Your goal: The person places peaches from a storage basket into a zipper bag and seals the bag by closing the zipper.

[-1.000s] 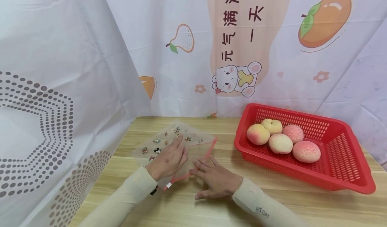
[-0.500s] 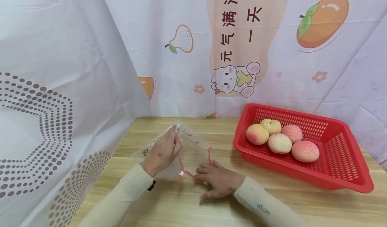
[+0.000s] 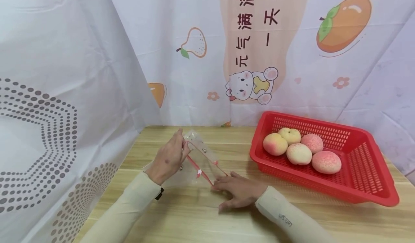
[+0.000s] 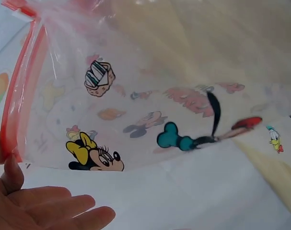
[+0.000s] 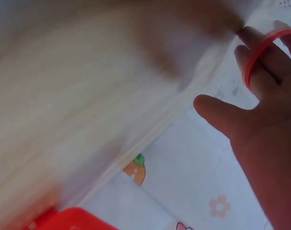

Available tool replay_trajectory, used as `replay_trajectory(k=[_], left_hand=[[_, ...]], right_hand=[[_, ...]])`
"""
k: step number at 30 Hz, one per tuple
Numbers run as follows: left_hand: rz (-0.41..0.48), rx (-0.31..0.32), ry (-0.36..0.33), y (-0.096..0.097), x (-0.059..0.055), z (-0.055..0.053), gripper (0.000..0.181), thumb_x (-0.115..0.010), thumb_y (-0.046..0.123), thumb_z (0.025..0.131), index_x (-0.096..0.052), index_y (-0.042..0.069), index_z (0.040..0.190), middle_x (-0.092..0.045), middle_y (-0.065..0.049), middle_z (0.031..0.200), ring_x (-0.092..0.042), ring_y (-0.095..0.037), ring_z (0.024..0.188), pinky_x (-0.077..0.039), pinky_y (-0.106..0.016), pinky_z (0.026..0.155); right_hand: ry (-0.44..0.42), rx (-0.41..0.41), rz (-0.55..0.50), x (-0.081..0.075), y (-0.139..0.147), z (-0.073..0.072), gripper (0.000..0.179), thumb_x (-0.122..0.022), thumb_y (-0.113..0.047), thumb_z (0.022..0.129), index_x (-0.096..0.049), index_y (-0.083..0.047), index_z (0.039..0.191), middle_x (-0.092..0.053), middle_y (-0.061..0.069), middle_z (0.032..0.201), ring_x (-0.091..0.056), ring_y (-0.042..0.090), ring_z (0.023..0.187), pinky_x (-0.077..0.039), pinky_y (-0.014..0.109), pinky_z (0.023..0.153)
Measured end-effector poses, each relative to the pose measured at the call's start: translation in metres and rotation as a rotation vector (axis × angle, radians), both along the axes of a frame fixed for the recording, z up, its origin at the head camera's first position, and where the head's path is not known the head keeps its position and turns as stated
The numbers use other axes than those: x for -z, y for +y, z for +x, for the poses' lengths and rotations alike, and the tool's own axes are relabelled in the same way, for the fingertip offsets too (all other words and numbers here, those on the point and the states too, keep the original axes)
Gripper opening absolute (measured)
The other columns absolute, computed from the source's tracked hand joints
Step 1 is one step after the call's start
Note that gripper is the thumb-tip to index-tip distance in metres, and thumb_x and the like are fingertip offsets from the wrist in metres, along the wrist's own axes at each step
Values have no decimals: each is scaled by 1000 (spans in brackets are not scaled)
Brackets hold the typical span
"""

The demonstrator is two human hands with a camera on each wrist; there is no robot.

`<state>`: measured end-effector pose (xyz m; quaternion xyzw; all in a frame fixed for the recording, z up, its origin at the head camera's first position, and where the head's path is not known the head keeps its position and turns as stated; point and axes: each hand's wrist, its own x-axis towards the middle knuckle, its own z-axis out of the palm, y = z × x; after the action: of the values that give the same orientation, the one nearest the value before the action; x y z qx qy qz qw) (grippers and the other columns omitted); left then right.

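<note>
A white cloth (image 3: 201, 73) printed with fruit and dark lettering fills the upper part of the head view. Below it, the wood-grained desk (image 3: 194, 221) spans the bottom. A red basket (image 3: 367, 163) with slotted walls occupies the right. The clear bag (image 3: 184, 176), printed with cartoon figures, is left of centre in the lower half, its mouth parted. The right hand (image 3: 240, 190), lower centre, has its fingers extended and spread, with the bag's red strip (image 4: 16, 100) looping round some of them. The left hand (image 3: 166, 160), lower left of centre, pinches the strip between thumb and finger. Five peaches (image 3: 299, 153) sit in the basket's left part. A white slider (image 3: 199, 173) is on the strip between the hands.
</note>
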<state>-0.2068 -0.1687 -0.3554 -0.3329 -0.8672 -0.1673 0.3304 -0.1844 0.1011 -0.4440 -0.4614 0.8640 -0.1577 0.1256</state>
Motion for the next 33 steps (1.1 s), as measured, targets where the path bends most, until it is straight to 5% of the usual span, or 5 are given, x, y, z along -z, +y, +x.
replay_trajectory(k=[5,12,19,25,33], left_hand=[[-3,15,-67,5,3,2,13,-54,-3,88,-43,4,86,-61,-27,104,-48,-20,66,-35,-24,49],[9,9,-175,14,6,2,9,-52,0,89,-44,5,89,-60,-17,98,-43,-10,57,-36,-22,47],[24,-8,-232,19,6,-1,12,-50,1,87,-41,9,85,-36,2,74,-39,-11,63,-34,-23,52],[59,1,-361,19,6,-2,18,-48,2,94,-40,12,81,-36,2,72,-35,-8,60,-33,-22,50],[64,16,-375,18,5,-6,21,-47,4,97,-39,12,80,-36,2,70,-33,-8,57,-32,-22,51]], right_hand=[[-9,24,26,-7,6,0,71,-60,-63,91,-49,-21,148,-45,3,153,-34,21,145,-22,56,117],[14,17,-13,-21,9,1,73,-58,-58,94,-43,-15,152,-40,6,156,-32,23,146,-19,57,117],[93,6,-98,-34,16,5,74,-58,-56,95,-41,-11,152,-39,7,157,-33,24,145,-22,54,117],[148,55,-138,-47,29,8,75,-59,-56,95,-39,-14,154,-36,5,159,-34,25,145,-32,48,115],[162,118,-121,-64,48,11,80,-61,-57,94,-34,-15,156,-31,5,161,-30,25,147,-32,48,115]])
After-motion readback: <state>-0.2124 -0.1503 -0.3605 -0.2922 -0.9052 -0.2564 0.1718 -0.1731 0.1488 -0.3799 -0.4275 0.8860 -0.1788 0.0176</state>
